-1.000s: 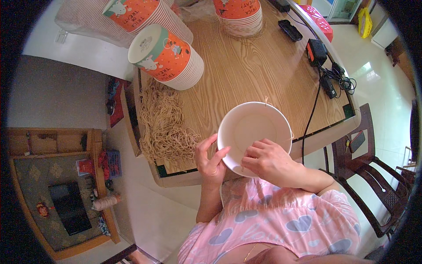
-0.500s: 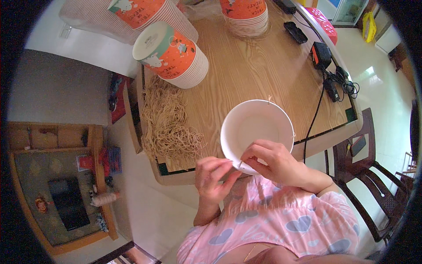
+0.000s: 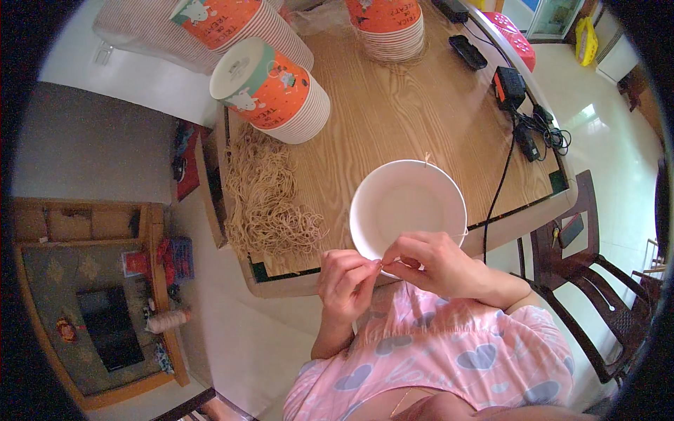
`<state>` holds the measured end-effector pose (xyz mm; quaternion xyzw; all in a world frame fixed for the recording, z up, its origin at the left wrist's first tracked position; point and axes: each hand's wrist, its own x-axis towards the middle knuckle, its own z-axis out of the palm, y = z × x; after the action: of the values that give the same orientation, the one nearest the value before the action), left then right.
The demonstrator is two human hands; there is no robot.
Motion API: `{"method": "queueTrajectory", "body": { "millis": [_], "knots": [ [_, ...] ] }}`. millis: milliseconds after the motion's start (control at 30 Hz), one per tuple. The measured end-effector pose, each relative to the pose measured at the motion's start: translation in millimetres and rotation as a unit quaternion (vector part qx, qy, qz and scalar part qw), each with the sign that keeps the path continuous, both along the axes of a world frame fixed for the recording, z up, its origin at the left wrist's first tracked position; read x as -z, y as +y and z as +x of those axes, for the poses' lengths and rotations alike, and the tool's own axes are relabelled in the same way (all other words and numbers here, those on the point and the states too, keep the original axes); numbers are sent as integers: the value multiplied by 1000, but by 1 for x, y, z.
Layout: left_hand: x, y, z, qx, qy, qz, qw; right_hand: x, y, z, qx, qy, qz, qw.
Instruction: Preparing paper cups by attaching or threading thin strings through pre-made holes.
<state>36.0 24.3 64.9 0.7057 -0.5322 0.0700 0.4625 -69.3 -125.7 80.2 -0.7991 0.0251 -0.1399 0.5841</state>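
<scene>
A white paper bucket [image 3: 406, 200] stands at the table's near edge, its open mouth facing up. Small tan string ends show on its rim at the far side and the right. At the near-left rim, my left hand [image 3: 344, 286] pinches a short bit of string [image 3: 381, 266] between thumb and fingers. My right hand [image 3: 434, 264] reaches over the near rim, thumb and forefinger closed on the same string, fingertips almost touching the left ones. The fingers partly hide the string. Left of the bucket lies a loose heap of tan strings [image 3: 270, 200].
A tilted stack of orange printed paper buckets [image 3: 291, 95] stands beyond the strings, with more stacks [image 3: 390, 35] at the back. Along the right edge lie a black adapter [image 3: 510, 88], a black tray [image 3: 468, 52] and cables. A dark wooden chair [image 3: 583, 252] stands to the right.
My left fingertips have drawn together and moved right, closer to my right fingertips at the rim. My right hand has shifted slightly. The bucket stays nearly in place.
</scene>
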Motion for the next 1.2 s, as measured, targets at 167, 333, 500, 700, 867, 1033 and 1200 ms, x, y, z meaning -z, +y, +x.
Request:
{"method": "queueTrajectory", "body": {
  "millis": [167, 333, 500, 700, 867, 1033, 1200],
  "knots": [
    [1, 0, -1, 5, 20, -2, 1000, 3, 1, 1, 6, -46, 1, 999],
    [4, 1, 0, 9, 35, -3, 999, 2, 0, 1, 11, -44, -13, 999],
    [5, 1, 1, 13, 62, -16, 998, 0, -1, 2, 17, -41, -10, 999],
    [6, 3, -1, -6, 182, -61, 981, 1, -1, 3, 26, -79, -39, 996],
    [2, 3, 2, 11, 139, -34, 990, 3, 0, 2, 38, -75, -31, 996],
    [1, 2, 1, 11, 114, -31, 993, 4, 0, -1, 18, -42, -37, 998],
    [1, 2, 0, 11, 111, -25, 993, 4, -1, -1, 19, -43, -40, 998]
  ]
}}
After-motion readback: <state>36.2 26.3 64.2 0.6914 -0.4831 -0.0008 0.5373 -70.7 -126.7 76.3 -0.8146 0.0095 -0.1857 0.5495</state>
